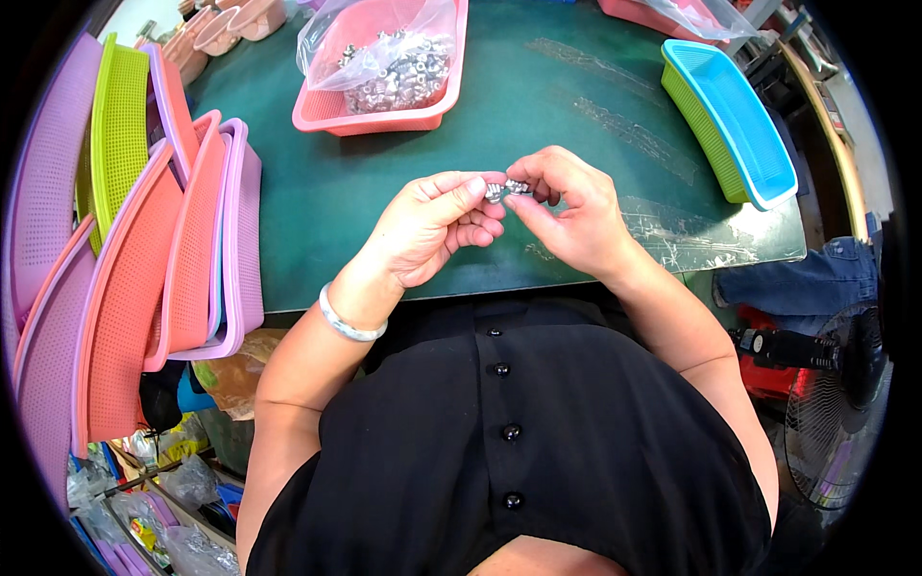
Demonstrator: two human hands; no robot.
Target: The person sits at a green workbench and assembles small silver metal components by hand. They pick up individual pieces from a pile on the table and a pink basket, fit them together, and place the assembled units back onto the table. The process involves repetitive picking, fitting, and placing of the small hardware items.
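Note:
Above the near part of the green table, both my hands meet at chest height. My left hand [444, 213] pinches a small silvery metal piece [494, 193] between thumb and forefinger, its other fingers curled beneath. Close against it, my right hand [573, 204] grips a second small shiny metal piece [517, 186] with thumb and fingertips. The two pieces nearly touch; whether they are joined I cannot tell. Beyond my hands stands a pink basket [375, 123] with a clear plastic bag [379, 48] full of similar small metal parts [401, 82].
Stacked plastic baskets [134, 298] in purple, green and coral crowd the left side. A blue-and-green basket [735, 125] sits at the table's right edge. Small pink bowls [216, 34] stand far left. To the lower right is a fan [831, 413], near blue denim cloth [807, 283].

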